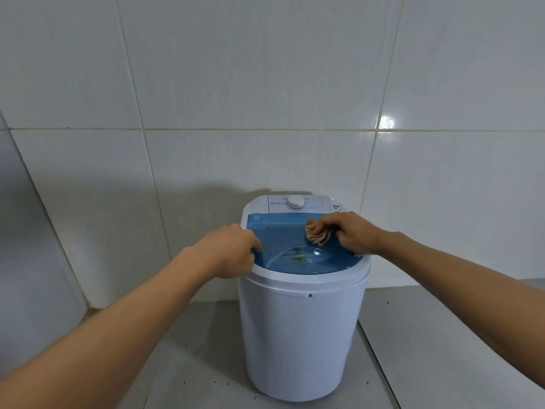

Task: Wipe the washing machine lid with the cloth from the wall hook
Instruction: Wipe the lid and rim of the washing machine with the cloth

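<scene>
Lid (283,240) translucent blue, greenish smudges, right hand (351,231) pressing bunched tan cloth (317,235)

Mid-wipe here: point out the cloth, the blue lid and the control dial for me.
cloth (316,235): head view, on the bunched folds below the right hand's fingers.
blue lid (283,231): head view, bare patch between the hands.
control dial (295,201): head view, top of the white knob.

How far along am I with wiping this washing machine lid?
Done: the cloth is off the hook, bunched in your right hand. In hand: it presses on the blue lid near the back right, while your left hand steadies the left rim. Left: greenish smears remain near the lid's middle, so most wiping is ahead.
</scene>
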